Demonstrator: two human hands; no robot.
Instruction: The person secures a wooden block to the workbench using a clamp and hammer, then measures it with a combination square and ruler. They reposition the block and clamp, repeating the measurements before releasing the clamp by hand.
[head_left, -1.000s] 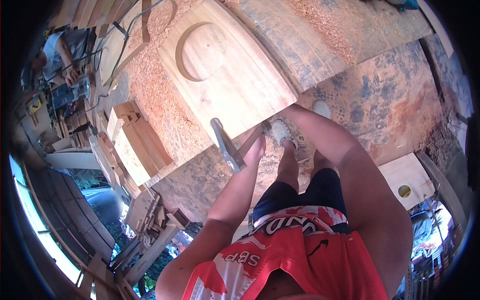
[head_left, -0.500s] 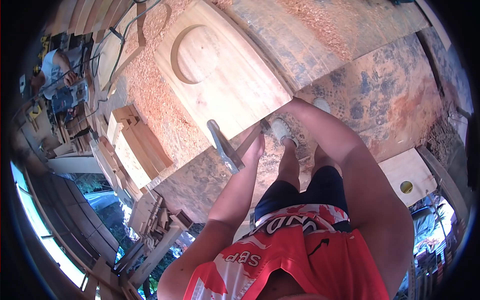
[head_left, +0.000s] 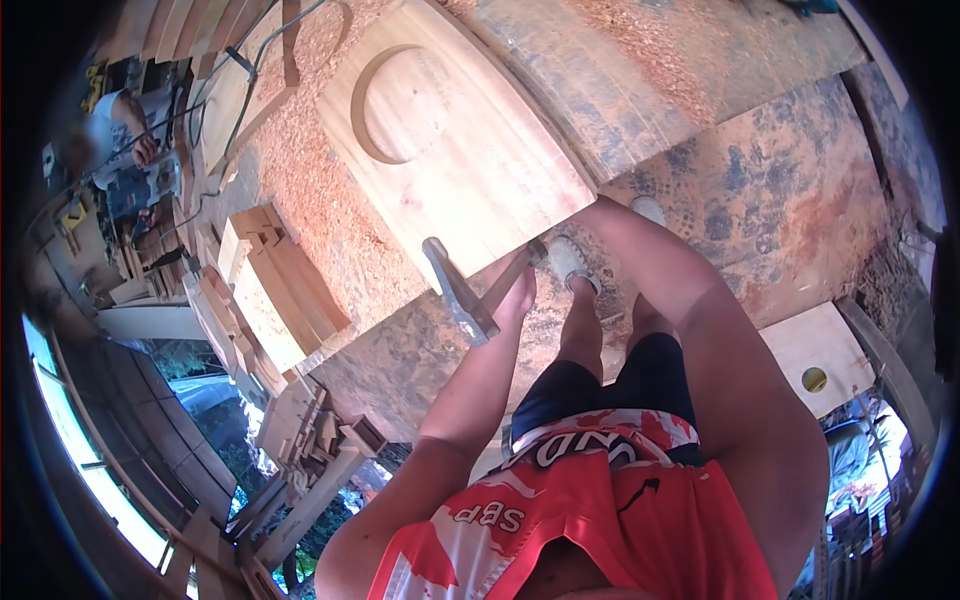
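Note:
A pale wooden board [head_left: 480, 170] with a large round recess lies on the shavings-covered bench. What looks like a metal clamp [head_left: 460, 295] has one end over the board's near left corner, and its bar runs down beside the near edge. My left hand [head_left: 517, 287] is partly under that edge, close to the clamp bar, with its fingers hidden. At the near right corner, my right hand [head_left: 590, 212] reaches beneath the board. Only a little of it shows, and its fingers are out of sight.
Stacked wood blocks [head_left: 285, 290] stand left on the bench. Cables [head_left: 245, 65] cross at upper left, near a co-worker's hand [head_left: 144, 150]. A board with a small round hole [head_left: 825, 355] lies at right. My shoes [head_left: 572, 262] are below the bench edge.
The view shifted slightly and came back. Both my arms, the clamp and the board keep nearly the same places relative to each other. The co-worker's arm at upper left has moved a little.

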